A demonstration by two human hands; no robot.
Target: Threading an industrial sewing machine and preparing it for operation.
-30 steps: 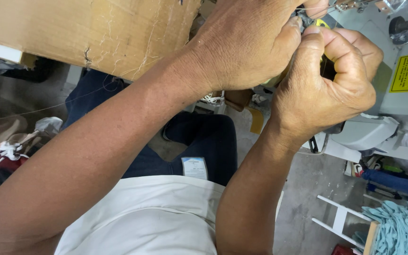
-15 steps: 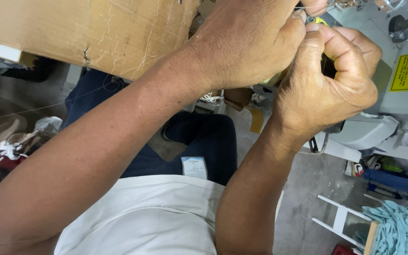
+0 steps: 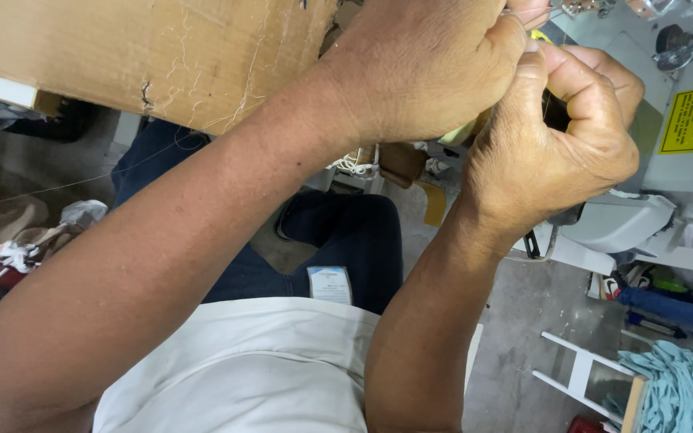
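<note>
Both hands, left hand (image 3: 435, 72) and right hand (image 3: 551, 152), remain pressed together, pinching a fine thread (image 3: 541, 36) beside the grey machine (image 3: 627, 224); position unchanged, so threading continues.

Left hand (image 3: 427, 72) and right hand (image 3: 551, 152) touching, up against sewing machine (image 3: 643, 216); cardboard box (image 3: 146, 56) left of them; fabric pile (image 3: 683, 389) lower right.
</note>
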